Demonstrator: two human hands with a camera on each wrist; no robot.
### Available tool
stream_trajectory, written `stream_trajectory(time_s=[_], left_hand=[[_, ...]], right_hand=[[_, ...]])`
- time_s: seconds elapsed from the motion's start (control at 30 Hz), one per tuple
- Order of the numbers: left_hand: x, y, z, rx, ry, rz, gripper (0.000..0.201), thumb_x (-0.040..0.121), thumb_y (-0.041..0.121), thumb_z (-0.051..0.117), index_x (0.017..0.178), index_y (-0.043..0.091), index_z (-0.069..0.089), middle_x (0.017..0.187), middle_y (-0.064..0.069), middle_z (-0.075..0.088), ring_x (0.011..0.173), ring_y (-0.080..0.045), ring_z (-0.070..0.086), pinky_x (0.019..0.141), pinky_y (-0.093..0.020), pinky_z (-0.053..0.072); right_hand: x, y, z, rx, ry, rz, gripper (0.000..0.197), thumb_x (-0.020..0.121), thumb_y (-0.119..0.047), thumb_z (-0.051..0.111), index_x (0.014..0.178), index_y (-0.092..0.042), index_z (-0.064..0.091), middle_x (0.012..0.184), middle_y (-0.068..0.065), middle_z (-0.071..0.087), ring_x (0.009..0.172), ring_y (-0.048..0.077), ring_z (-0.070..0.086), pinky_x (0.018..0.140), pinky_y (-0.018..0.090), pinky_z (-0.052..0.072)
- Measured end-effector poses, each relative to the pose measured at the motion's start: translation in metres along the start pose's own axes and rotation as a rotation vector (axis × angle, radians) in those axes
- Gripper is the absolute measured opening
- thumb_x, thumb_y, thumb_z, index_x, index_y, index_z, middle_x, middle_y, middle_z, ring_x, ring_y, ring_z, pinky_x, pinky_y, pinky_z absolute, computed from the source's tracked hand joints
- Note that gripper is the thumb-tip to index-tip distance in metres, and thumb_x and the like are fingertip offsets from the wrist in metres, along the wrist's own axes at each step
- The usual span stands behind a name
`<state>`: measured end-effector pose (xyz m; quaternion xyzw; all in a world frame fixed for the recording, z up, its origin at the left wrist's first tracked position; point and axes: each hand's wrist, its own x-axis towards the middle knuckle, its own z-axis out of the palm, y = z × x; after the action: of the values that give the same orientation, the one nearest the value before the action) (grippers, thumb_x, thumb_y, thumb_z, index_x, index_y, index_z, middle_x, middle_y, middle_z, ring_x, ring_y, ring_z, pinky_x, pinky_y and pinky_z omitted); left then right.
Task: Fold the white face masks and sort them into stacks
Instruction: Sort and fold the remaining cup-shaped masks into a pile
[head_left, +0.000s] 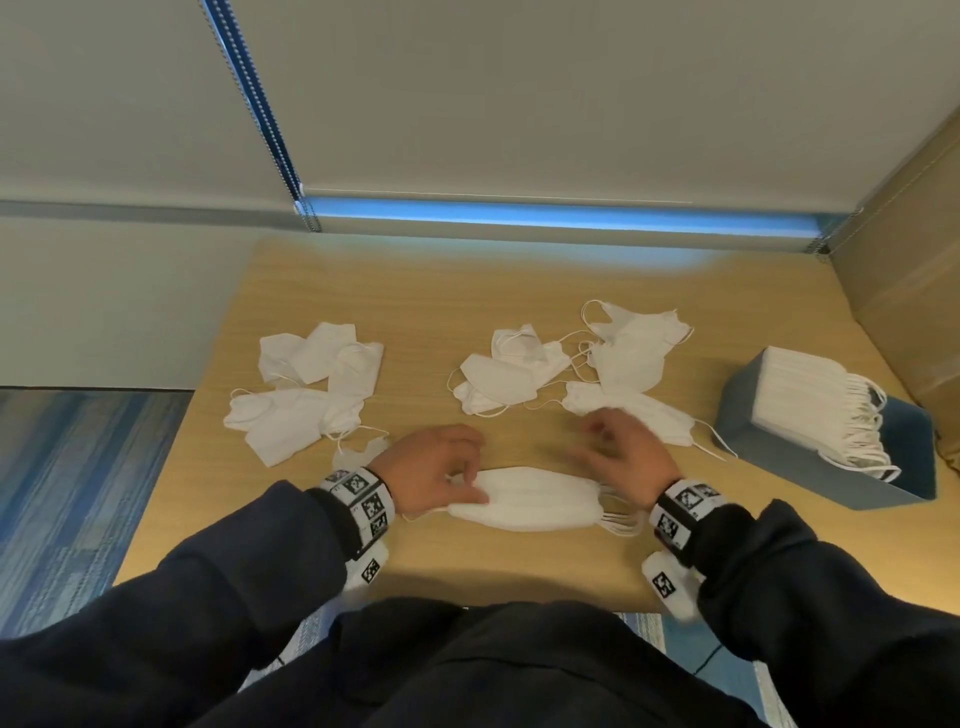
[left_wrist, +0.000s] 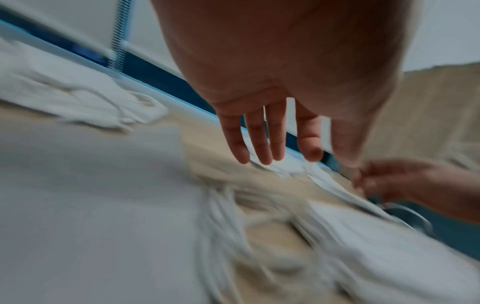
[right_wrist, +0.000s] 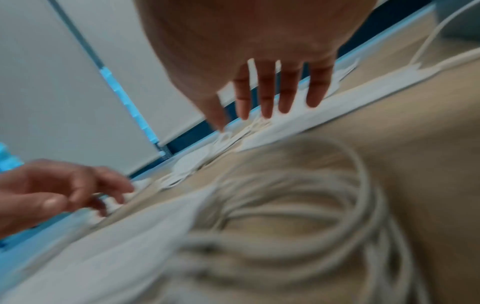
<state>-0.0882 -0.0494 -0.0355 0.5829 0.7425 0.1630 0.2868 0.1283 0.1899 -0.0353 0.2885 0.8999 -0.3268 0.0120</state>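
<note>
Both of your hands sit over the wooden table (head_left: 415, 291), with a stack of folded masks (head_left: 524, 501) lying between your wrists, nearest to you. Your left hand (head_left: 431, 467) rests at the stack's left end, fingers curled down so the tips touch the top mask; whether they actually pinch it you cannot tell from the head view. Your right hand (head_left: 621, 457) hovers just above the stack's right end, motion-blurred, its fingers (right_wrist: 266, 96) spread and nearly straight with nothing held; the ear loops (head_left: 621, 517) of the stack fan out right under that wrist. Just beyond your left hand lies a loose pile of masks (head_left: 306, 389), several flattened and overlapping. Beyond the gap between your hands sits a second loose heap (head_left: 511, 374), and past your right fingertips a third cluster (head_left: 631, 364) with one mask reaching close to your knuckles. Farther out to the right of your right hand stands a blue box (head_left: 748, 415) packed with masks on edge, loops spilling over its open side.
</note>
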Motion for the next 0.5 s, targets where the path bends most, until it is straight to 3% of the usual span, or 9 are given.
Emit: stream_trajectory(time_s=[0.07, 0.13, 0.2, 0.27, 0.37, 0.43, 0.5], left_hand=[[-0.002, -0.015, -0.025, -0.072, 0.134, -0.085, 0.032, 0.087, 0.056, 0.065, 0.09, 0.025, 0.072, 0.126, 0.013, 0.064, 0.11, -0.005, 0.059, 0.095, -0.024, 0.042], [-0.007, -0.04, -0.049, -0.135, 0.283, -0.249, 0.015, 0.09, 0.04, 0.068, 0.087, 0.026, 0.071, 0.098, 0.01, 0.07, 0.09, -0.014, 0.067, 0.078, -0.029, 0.051], [-0.014, -0.065, -0.068, -0.134, 0.399, -0.433, 0.007, 0.09, 0.031, 0.072, 0.084, 0.027, 0.07, 0.087, 0.009, 0.071, 0.082, -0.017, 0.068, 0.074, -0.031, 0.053], [-0.023, -0.088, -0.081, -0.043, 0.44, -0.594, 0.011, 0.088, 0.037, 0.074, 0.088, 0.027, 0.069, 0.088, 0.006, 0.069, 0.085, -0.019, 0.065, 0.078, -0.033, 0.052], [-0.033, -0.111, -0.092, 0.108, 0.348, -0.797, 0.019, 0.089, 0.037, 0.07, 0.104, 0.026, 0.068, 0.101, -0.002, 0.069, 0.096, -0.028, 0.064, 0.083, -0.035, 0.05], [-0.04, -0.124, -0.098, 0.116, 0.288, -0.88, 0.016, 0.09, 0.027, 0.066, 0.106, 0.027, 0.069, 0.114, -0.007, 0.07, 0.103, -0.031, 0.065, 0.09, -0.039, 0.053], [-0.051, -0.135, -0.101, 0.069, 0.268, -0.934, 0.022, 0.088, 0.015, 0.066, 0.104, 0.03, 0.068, 0.122, -0.007, 0.066, 0.108, -0.031, 0.063, 0.095, -0.04, 0.052]], right_hand=[[0.015, 0.008, -0.015, -0.143, 0.131, 0.151, 0.045, 0.088, -0.045, 0.068, 0.126, -0.024, 0.057, 0.129, 0.003, 0.055, 0.121, 0.026, 0.052, 0.098, 0.04, 0.045], [0.024, 0.017, -0.025, -0.29, 0.078, 0.316, 0.06, 0.083, -0.047, 0.072, 0.135, -0.024, 0.052, 0.143, 0.005, 0.048, 0.132, 0.03, 0.044, 0.105, 0.046, 0.042], [0.028, 0.021, -0.031, -0.357, 0.021, 0.345, 0.063, 0.081, -0.053, 0.073, 0.135, -0.025, 0.054, 0.14, 0.003, 0.051, 0.129, 0.028, 0.048, 0.103, 0.045, 0.045], [0.029, 0.019, -0.034, -0.461, -0.011, 0.283, 0.048, 0.087, -0.048, 0.065, 0.128, -0.024, 0.06, 0.123, 0.002, 0.06, 0.113, 0.025, 0.057, 0.094, 0.041, 0.052], [0.027, 0.006, -0.041, -0.549, -0.013, 0.276, 0.028, 0.093, -0.038, 0.053, 0.113, -0.021, 0.063, 0.09, 0.0, 0.064, 0.082, 0.023, 0.062, 0.075, 0.038, 0.057], [0.029, -0.001, -0.049, -0.376, 0.088, 0.335, 0.025, 0.094, -0.032, 0.055, 0.112, -0.015, 0.059, 0.091, 0.008, 0.067, 0.081, 0.032, 0.063, 0.074, 0.041, 0.057], [0.03, -0.009, -0.059, -0.089, 0.221, 0.355, 0.037, 0.093, -0.024, 0.062, 0.127, -0.01, 0.056, 0.107, 0.015, 0.068, 0.095, 0.039, 0.064, 0.081, 0.043, 0.054]])
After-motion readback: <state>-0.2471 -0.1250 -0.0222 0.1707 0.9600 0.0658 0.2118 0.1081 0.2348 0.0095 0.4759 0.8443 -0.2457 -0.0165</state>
